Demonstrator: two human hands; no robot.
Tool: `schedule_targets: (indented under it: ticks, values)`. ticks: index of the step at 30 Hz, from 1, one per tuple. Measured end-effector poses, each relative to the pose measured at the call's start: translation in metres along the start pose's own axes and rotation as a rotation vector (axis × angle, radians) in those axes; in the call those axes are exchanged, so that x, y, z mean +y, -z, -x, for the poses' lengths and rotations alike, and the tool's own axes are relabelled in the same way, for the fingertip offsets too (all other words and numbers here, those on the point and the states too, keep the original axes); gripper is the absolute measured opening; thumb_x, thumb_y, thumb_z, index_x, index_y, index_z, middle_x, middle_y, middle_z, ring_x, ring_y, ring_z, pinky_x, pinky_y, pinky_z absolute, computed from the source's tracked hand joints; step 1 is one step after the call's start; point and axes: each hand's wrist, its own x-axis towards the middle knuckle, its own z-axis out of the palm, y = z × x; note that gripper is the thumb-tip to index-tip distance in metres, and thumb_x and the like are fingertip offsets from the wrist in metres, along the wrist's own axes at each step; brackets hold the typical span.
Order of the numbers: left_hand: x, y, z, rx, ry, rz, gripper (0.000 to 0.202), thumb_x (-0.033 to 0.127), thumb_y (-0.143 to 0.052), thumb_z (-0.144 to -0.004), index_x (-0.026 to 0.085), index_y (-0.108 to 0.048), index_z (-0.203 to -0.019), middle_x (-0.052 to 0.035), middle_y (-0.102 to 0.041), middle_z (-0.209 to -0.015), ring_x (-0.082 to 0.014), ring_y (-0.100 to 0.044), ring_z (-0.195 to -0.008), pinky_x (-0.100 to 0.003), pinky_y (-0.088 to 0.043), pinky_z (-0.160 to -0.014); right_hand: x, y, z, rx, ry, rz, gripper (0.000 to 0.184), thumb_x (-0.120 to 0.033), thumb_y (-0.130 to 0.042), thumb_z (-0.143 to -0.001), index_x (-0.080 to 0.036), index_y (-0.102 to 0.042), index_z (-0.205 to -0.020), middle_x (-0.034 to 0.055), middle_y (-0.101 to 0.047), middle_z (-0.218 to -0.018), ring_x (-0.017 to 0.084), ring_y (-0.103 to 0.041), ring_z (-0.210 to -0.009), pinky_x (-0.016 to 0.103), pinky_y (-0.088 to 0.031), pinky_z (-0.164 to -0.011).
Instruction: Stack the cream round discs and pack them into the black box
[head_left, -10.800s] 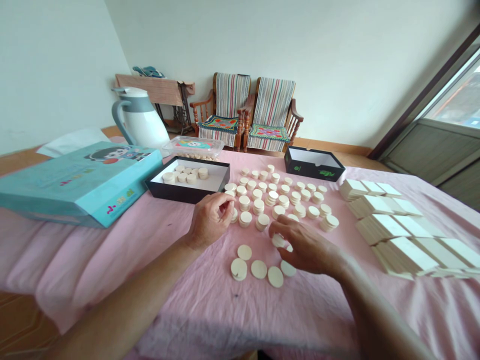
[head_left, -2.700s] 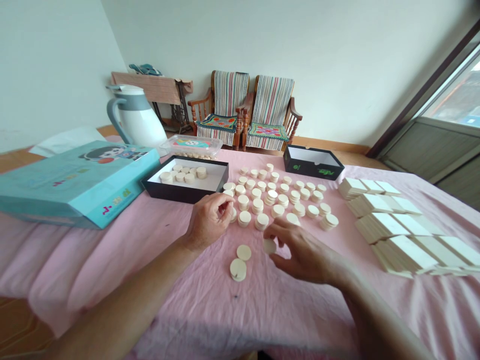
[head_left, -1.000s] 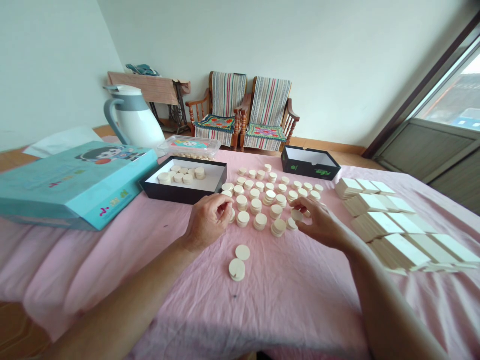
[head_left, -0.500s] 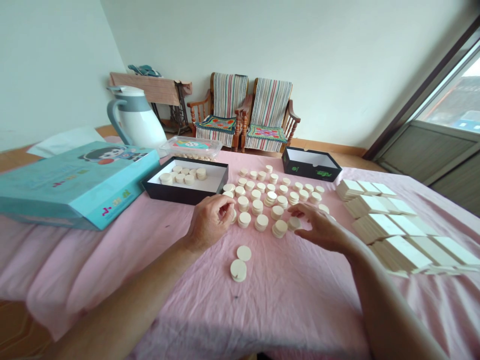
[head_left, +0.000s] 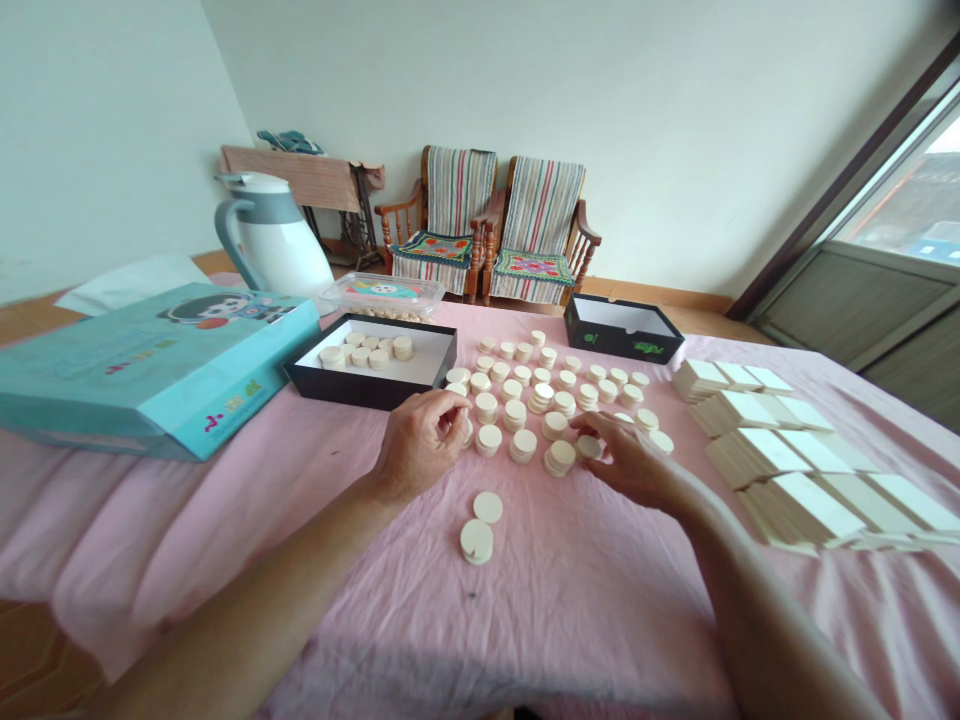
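Observation:
Many pale round wooden discs stand in short stacks on the pink cloth, such as a stack (head_left: 514, 415) in the middle of the group. My left hand (head_left: 421, 440) rests at the group's left edge, fingers curled into a pinch; what lies between the fingertips is hidden. At the near right edge, my right hand (head_left: 626, 455) has its thumb and fingers round a disc stack (head_left: 589, 447), partly covering it. Close in front of me lie a single-looking disc (head_left: 487, 507) and a small stack (head_left: 477, 540) whose top disc has a dark mark.
A black box (head_left: 360, 390) holding discs sits left, beside a turquoise box (head_left: 172, 400) and a white jug (head_left: 285, 245). Behind it is a clear plastic container (head_left: 382, 293). Another black box (head_left: 622, 335) stands far right. Stacked pale rectangular pieces (head_left: 810, 500) line the right side.
My right hand has shifted slightly left and closed in round the disc stack, uncovering more discs behind it. My left hand has stayed in place.

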Motion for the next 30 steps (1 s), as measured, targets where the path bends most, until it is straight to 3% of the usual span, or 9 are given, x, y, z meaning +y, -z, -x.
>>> schedule_targets:
  ticks: [11,24,30]
  values:
    - [0.0,0.0,0.0,0.001,0.006,0.004,0.012,0.017,-0.052,-0.084,0.018,-0.063,-0.08,-0.0014,-0.068,-0.077,-0.0144,-0.061,-0.067,-0.025,-0.046,-0.066,-0.001,0.0,0.001,0.019,0.013,-0.005,0.034,-0.023,-0.059,-0.077,-0.023,-0.057,-0.11,0.007,-0.063,-0.105,0.022,-0.059,-0.088,0.033,-0.046,-0.071]
    - [0.0,0.0,0.0,0.003,0.001,0.006,0.012,0.016,-0.052,-0.083,0.018,-0.064,-0.081,-0.0015,-0.068,-0.077,-0.0144,-0.061,-0.067,-0.025,-0.045,-0.066,-0.001,0.001,-0.001,0.039,0.014,-0.019,0.02,-0.024,-0.059,-0.078,-0.022,-0.061,-0.098,0.0062,-0.065,-0.095,0.02,-0.06,-0.083,0.033,-0.047,-0.07]
    - [0.0,0.001,-0.001,0.001,0.015,0.012,0.012,0.016,-0.052,-0.083,0.018,-0.064,-0.081,-0.0018,-0.068,-0.078,-0.0146,-0.062,-0.068,-0.025,-0.046,-0.066,-0.014,0.01,0.001,0.109,0.07,-0.008,0.023,-0.022,-0.057,-0.079,-0.022,-0.061,-0.102,0.0065,-0.064,-0.099,0.021,-0.059,-0.089,0.035,-0.046,-0.076]
